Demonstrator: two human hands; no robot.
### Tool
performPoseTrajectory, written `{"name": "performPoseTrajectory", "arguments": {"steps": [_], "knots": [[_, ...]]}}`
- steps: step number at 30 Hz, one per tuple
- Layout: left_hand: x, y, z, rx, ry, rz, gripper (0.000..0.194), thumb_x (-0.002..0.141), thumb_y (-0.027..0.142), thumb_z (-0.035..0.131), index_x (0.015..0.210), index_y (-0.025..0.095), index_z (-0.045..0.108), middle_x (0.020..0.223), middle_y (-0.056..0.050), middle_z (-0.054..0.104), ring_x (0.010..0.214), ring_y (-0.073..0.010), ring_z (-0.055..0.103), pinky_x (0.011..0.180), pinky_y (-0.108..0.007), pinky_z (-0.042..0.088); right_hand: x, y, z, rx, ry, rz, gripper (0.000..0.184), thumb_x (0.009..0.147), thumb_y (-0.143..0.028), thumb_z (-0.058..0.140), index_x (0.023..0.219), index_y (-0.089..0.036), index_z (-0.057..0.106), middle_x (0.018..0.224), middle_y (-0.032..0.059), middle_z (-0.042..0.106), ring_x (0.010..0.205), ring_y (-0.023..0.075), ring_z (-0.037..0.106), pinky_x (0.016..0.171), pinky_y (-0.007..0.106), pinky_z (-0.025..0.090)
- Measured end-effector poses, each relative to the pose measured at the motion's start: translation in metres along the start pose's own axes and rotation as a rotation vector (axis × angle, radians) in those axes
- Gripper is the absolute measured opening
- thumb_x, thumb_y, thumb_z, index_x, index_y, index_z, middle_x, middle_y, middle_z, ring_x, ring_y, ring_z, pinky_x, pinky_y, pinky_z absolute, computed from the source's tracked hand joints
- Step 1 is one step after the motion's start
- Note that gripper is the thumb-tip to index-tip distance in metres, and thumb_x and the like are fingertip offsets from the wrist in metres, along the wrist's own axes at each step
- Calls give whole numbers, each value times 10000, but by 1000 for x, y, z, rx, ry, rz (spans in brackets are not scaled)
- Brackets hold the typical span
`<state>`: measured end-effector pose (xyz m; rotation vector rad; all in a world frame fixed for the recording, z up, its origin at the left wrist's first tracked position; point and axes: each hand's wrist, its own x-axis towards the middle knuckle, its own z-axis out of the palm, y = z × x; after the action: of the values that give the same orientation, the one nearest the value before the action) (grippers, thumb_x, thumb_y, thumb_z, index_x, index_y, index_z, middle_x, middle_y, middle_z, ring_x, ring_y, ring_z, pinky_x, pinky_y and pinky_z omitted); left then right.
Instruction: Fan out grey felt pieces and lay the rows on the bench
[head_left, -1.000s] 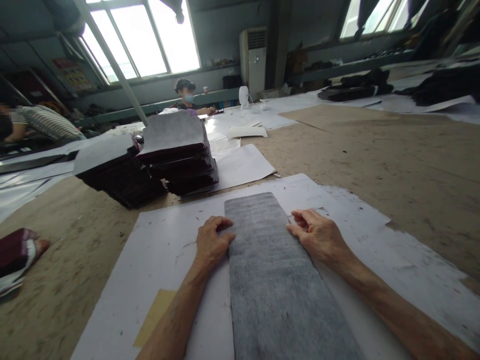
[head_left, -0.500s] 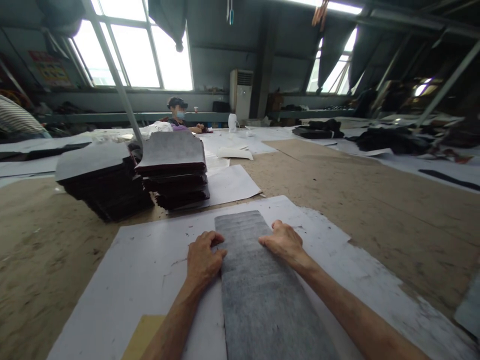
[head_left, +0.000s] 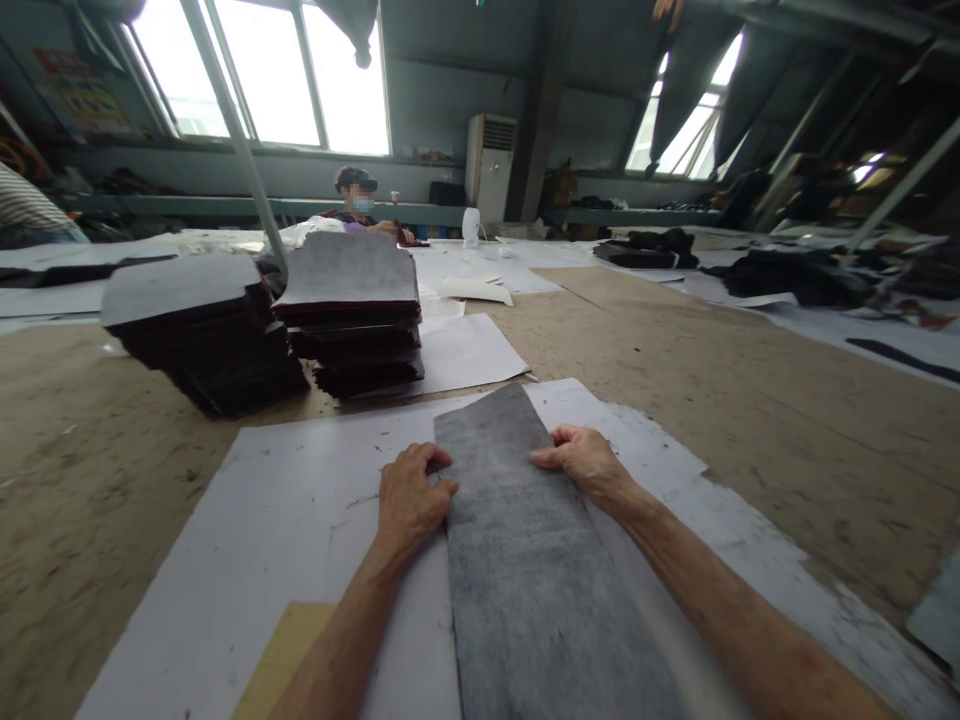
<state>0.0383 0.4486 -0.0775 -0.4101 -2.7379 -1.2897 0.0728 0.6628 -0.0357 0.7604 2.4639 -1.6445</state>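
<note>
A long grey fabric-like panel (head_left: 525, 560) lies lengthwise before me on white paper (head_left: 322, 500). At its left edge is my left hand (head_left: 412, 495), fingers curled, thumb and fingertips against the edge. My right hand (head_left: 589, 462) pinches the right edge near the far end, thumb on top and fingers underneath. The panel's far right corner is raised and the far end slants. Whether the panel is one layer or several, I cannot tell.
Two tall stacks of dark pieces with grey tops, a left stack (head_left: 202, 340) and a right stack (head_left: 349, 320), stand beyond the paper. A yellowish card (head_left: 281, 655) lies by my left forearm. A masked person (head_left: 360, 205) sits across the table. Dark cloth (head_left: 795, 280) lies at the right.
My right hand has closed on the panel's right edge and lifted the far right corner. My left hand stays at the left edge. The view has tipped down slightly.
</note>
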Motion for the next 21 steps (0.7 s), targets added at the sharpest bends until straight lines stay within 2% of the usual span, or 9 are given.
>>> {"name": "performPoseTrajectory", "arguments": {"steps": [4, 8, 11, 13, 15, 21], "knots": [[0, 0, -1, -5, 0, -7, 166, 625, 129, 607, 768, 205, 570, 858, 3, 607, 840, -166, 567, 839, -336, 411, -7, 0, -2, 250, -176, 77, 141, 776, -102, 593, 917, -92, 593, 681, 34, 631, 619, 155, 614, 601, 296, 532], [0, 1, -1, -8, 2, -14, 177, 624, 120, 615, 776, 199, 571, 853, 2, 604, 824, -160, 564, 835, -332, 410, -5, 4, -3, 409, -230, 136, 250, 734, -131, 627, 972, -64, 593, 671, 81, 657, 638, 214, 638, 626, 347, 550], [0, 2, -2, -13, 5, -18, 185, 621, 119, 622, 778, 202, 573, 850, 5, 605, 817, -160, 560, 830, -331, 411, -3, 5, -5, 466, -245, 183, 205, 784, -165, 611, 965, -69, 596, 699, 69, 661, 636, 187, 636, 635, 323, 542], [0, 2, -2, -16, 6, -18, 184, 620, 121, 622, 778, 203, 577, 848, 6, 605, 812, -160, 559, 827, -331, 413, -1, 4, -6, 486, -274, 223, 149, 862, -190, 538, 951, -85, 597, 726, 44, 655, 637, 152, 629, 655, 310, 533], [0, 2, -2, -20, 8, -16, 179, 620, 123, 622, 775, 202, 579, 839, 6, 605, 805, -159, 558, 827, -332, 413, 0, 2, -7, 496, -299, 258, 174, 918, -221, 473, 942, -98, 594, 747, 22, 642, 638, 126, 618, 664, 303, 526], [0, 0, -1, -31, 15, -5, 167, 623, 130, 617, 767, 209, 586, 832, 13, 606, 803, -155, 560, 826, -329, 416, 4, 6, -5, 497, -274, 244, 185, 917, -255, 502, 854, -105, 590, 715, -5, 618, 608, 100, 593, 642, 269, 512]]}}
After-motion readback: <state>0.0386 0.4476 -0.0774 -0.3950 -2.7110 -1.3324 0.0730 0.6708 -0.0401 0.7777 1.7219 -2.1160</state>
